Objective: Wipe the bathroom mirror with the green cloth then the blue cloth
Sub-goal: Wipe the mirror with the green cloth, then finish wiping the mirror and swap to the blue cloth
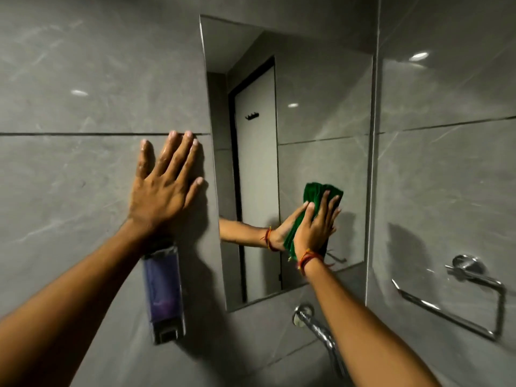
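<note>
Pressing flat against the mirror, the right hand has its fingers splayed wide over the green cloth, pinning the bunched fabric to the glass rather than gripping it. The cloth sits low on the mirror's right side; its upper folds stick out above the fingertips and a loose end hangs down past the wrist, where a red thread bracelet is tied. The glass reflects the same hand and forearm meeting it from the other side.

The left hand holds nothing. It lies open, palm to the grey tiled wall just left of the mirror's edge, fingers spread and pointing up to a grout line. Below that wrist a soap dispenser is fixed to the tiles. A chrome tap juts out under the mirror, and a towel ring hangs on the right wall. No blue cloth is in sight.
</note>
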The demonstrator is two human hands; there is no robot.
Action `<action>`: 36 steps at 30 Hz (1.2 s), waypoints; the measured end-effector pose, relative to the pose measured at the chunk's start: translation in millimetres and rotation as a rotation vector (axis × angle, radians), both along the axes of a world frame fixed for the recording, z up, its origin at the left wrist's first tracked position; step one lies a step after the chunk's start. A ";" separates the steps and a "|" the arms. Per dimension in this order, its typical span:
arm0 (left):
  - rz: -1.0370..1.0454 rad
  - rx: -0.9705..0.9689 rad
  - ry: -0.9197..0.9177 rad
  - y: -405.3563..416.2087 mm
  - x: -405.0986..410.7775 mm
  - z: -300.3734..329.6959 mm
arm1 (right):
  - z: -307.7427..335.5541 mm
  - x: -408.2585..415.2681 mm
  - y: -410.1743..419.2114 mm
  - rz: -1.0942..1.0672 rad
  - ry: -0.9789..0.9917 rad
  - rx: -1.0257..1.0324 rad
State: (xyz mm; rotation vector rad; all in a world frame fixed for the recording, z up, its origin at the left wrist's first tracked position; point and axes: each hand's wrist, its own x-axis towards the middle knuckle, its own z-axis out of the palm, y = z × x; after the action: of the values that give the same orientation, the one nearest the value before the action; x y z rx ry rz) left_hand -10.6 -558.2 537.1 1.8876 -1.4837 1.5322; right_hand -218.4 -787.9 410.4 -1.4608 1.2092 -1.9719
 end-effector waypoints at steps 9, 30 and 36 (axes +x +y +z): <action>-0.672 0.280 1.099 37.4 -99.8 -97.2 | -106.9 48.5 186.3 0.910 -0.663 0.288; -0.246 -0.459 2.844 344.0 -99.0 -569.5 | -448.1 14.5 456.5 1.330 -0.051 1.567; 0.279 0.128 2.338 344.9 -72.9 -608.6 | -492.8 49.9 476.4 1.103 0.418 1.273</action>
State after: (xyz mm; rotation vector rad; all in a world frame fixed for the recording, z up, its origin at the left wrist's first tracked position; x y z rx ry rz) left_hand -83.5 -213.3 -71.5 1.9938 -0.0439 -1.0134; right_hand -168.5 -311.6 -82.4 -1.2659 1.0266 -0.0454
